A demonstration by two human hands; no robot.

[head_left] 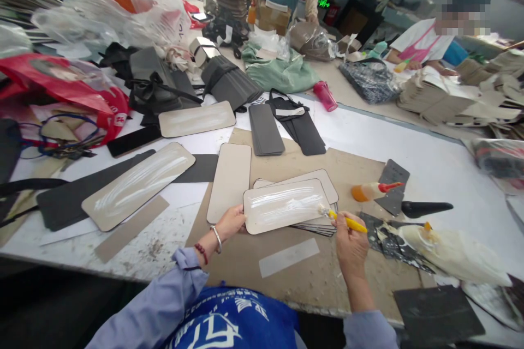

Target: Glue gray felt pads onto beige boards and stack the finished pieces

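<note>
"How's each grip?"
"Left hand (230,222) pinches the white-streaked beige rounded panel (282,204) at nine o'clock, atop similar beige panels (329,185); right hand (352,242) wraps the yellow-handled brush (355,223), at three"
"Risk?"
"A hard stroke could skid it, smearing those beneath"

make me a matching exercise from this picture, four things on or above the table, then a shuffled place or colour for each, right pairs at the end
Things:
1. brush
2. rounded panel under the bristles
3. small bottle beyond the right hand
4. tumbler

Places and colours:
A. orange and whitish, with a red tip
B. pink all over
C. in the right hand's grip
D. at its left edge, in the left hand's grip

Right pairs: 1-C, 2-D, 3-A, 4-B
</note>
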